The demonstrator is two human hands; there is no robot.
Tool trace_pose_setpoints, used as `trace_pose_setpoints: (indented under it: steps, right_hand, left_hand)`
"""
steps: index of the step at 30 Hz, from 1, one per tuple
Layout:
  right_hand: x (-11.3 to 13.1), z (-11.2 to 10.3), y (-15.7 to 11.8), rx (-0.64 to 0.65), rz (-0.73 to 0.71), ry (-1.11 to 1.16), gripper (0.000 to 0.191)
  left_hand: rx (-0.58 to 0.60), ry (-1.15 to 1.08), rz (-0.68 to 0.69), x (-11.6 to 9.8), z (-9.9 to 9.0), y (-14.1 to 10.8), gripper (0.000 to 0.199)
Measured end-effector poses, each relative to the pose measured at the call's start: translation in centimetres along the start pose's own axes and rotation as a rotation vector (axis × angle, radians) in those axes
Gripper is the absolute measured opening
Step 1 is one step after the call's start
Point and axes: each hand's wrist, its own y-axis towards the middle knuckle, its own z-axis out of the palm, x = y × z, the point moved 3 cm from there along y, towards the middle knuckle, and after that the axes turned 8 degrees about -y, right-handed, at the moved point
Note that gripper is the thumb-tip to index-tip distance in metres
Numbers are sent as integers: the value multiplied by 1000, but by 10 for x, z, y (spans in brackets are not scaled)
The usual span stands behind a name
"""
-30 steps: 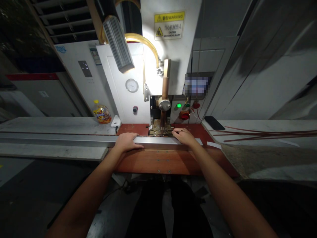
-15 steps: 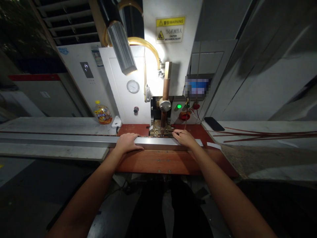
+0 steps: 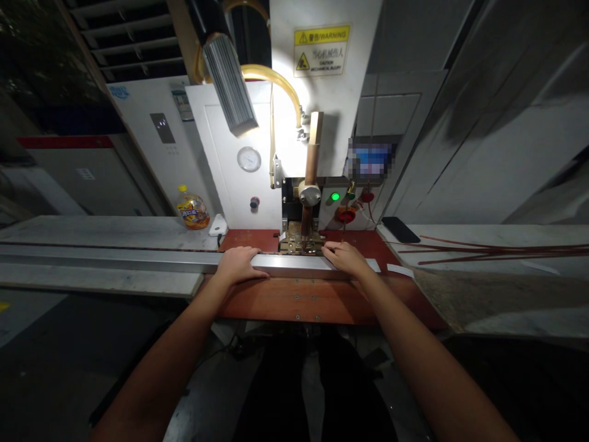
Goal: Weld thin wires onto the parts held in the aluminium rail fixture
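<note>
A long silver metal bar [image 3: 294, 263] lies across the reddish-brown work plate, running far out to the left. My left hand [image 3: 238, 265] is closed over it, fingers behind and thumb along the front. My right hand [image 3: 345, 258] lies over the bar near its right end. Its fingertips are pinched together just beyond the back edge; what they hold, if anything, is too small to make out. Between my hands, behind the bar, a copper-coloured electrode rod [image 3: 305, 224] points down onto a small metal fixture [image 3: 289, 242].
The white machine [image 3: 234, 123] bears a warning label [image 3: 321, 50], a lamp [image 3: 230, 86] and a green lit button [image 3: 335, 197]. A bottle [image 3: 193, 209] stands left on the bench. A phone [image 3: 400, 229] and several thin brown rods [image 3: 488, 249] lie right.
The view has shifted slightly, so the machine appears a little farther right. Both hands keep nearly the same places on the bar.
</note>
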Motion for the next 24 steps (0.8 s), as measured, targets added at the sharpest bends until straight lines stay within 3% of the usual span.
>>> trace_pose_setpoints:
  steps: [11, 18, 24]
  right_hand:
    - [6, -6, -12, -9, 38, -67, 30]
    - [12, -7, -22, -121, -72, -151, 34]
    - [18, -9, -32, -125, -84, -200, 41]
  left_hand:
    - [-81, -9, 21, 1, 6, -9, 80]
    - [-140, 3, 30, -4, 5, -18, 75]
    - [-176, 7, 19, -7, 7, -25, 66]
